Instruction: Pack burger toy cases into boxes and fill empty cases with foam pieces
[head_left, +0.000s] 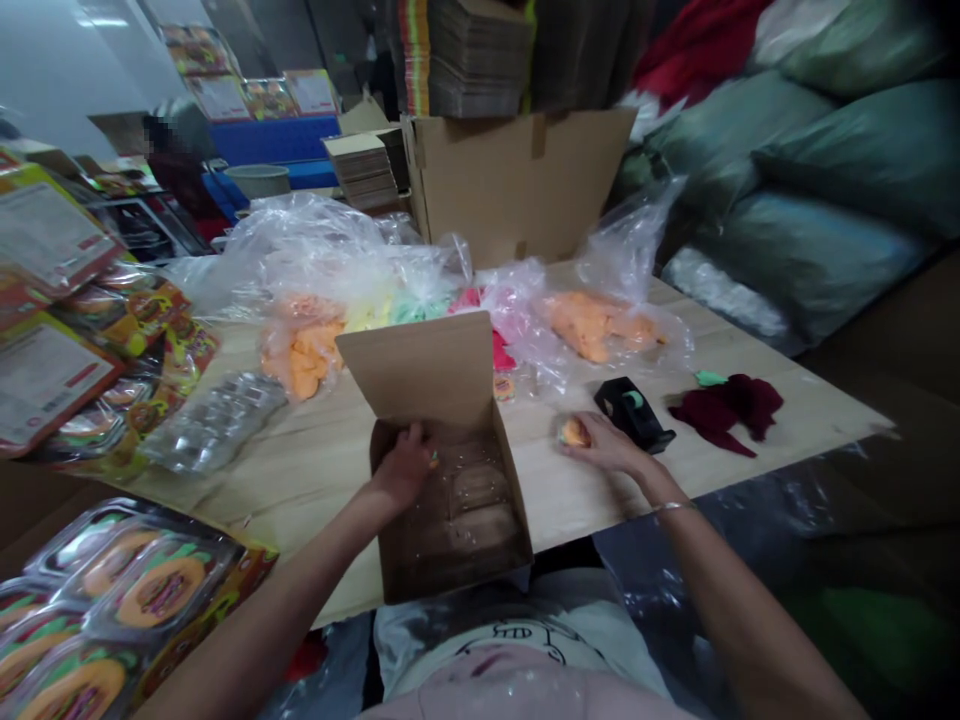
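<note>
An open cardboard box (450, 580) stands at the table's front edge with its lid flap raised. Inside it lies a clear plastic tray with moulded hollows (480, 488). My left hand (405, 465) reaches into the box's far left corner, fingers curled; a speck of colour shows by the fingertips, too small to name. To the right of the box, my right hand (611, 445) grips a small orange toy burger (576, 432) just over the table. Beside that hand sits a black tape dispenser (637, 415).
Plastic bags of orange pieces (304, 350) and other coloured pieces line the table's back. Clear trays (214, 420) lie left, near stacked burger packs (161, 585). Dark red cloth (727, 410) lies right. A large carton (525, 180) stands behind; a person (180, 170) is far left.
</note>
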